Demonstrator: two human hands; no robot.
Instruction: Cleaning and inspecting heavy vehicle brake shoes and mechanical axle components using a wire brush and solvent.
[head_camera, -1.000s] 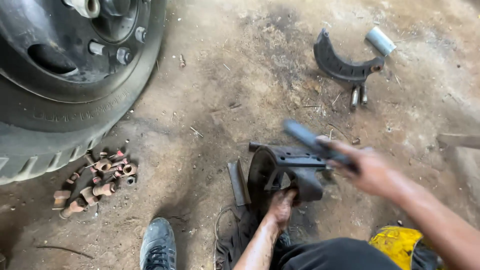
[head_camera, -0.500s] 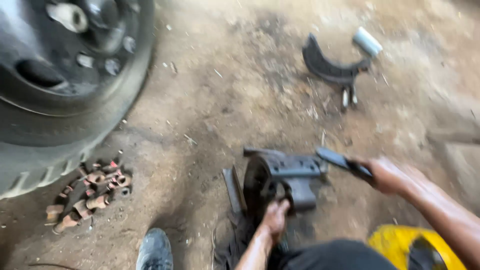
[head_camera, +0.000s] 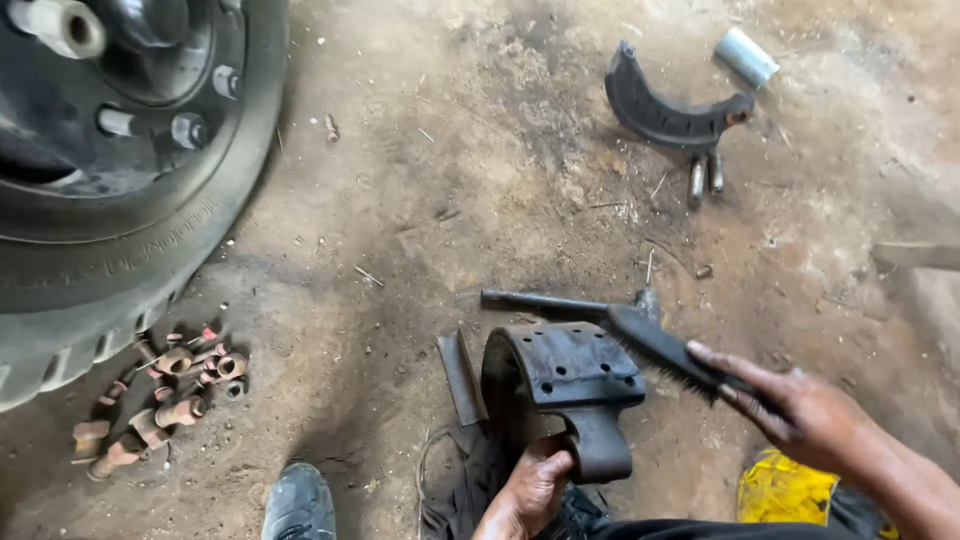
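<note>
A curved, dark brake shoe (head_camera: 565, 385) stands on edge on the dirt floor (head_camera: 420, 200), just ahead of the person's knees. Its rusty outer face is turned up and dotted with small rivet holes, and a thick web juts down from it.

The left hand (head_camera: 530, 490) comes up from below the shoe, the forearm nearly vertical, its fingers curled shut around the shoe's lower edge beside the web. The right hand (head_camera: 800, 410) reaches in from the right of the shoe, forearm slanting down out of view, fingers closed along the handle of a black wire brush (head_camera: 665, 350), with the index finger stretched out on top. The brush's bristled head lies on the shoe's upper right corner.

A flat metal strip (head_camera: 462, 378) lies just left of the shoe, and a dark rod (head_camera: 545, 301) lies just beyond it. A shoe toe (head_camera: 298, 503) shows to the lower left. Farther left, a heap of rusty nuts (head_camera: 160, 385) lies beside a large tyre (head_camera: 150, 240). Well beyond the shoe, to the upper right, a second brake shoe (head_camera: 670, 110) lies with two pins (head_camera: 705, 175) and a pale cylinder (head_camera: 745, 57).
</note>
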